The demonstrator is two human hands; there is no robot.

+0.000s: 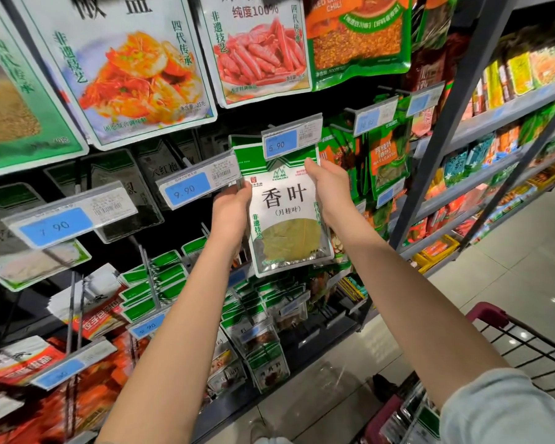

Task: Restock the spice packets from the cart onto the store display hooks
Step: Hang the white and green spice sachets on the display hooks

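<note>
Below and right of the grip, nearest the person, the cart (491,314) carries more packets (425,418). Up at arm's length, the left hand (231,209) holds the left edge of a bay-leaf packet (289,219) and the right hand (329,187) grips its upper right edge. The packet stands upright, its green top behind the 5.90 tag (290,136). Its front reads 香叶 (月桂叶), with 非遗技艺 down the left side; the logo's small letters are too blurred to read. The hook is hidden behind that tag, so the step likely calls for feeling the packet's hole onto the hook's tip, keeping the packet square, then sliding it back until it hangs free before both hands let go. Left of the grip, tags read 9.90 (193,184) and 7.90 (68,216). Right of it hang green packets marked BAY LEAVES (388,155); above, one says 纯度100% (257,43).
</note>
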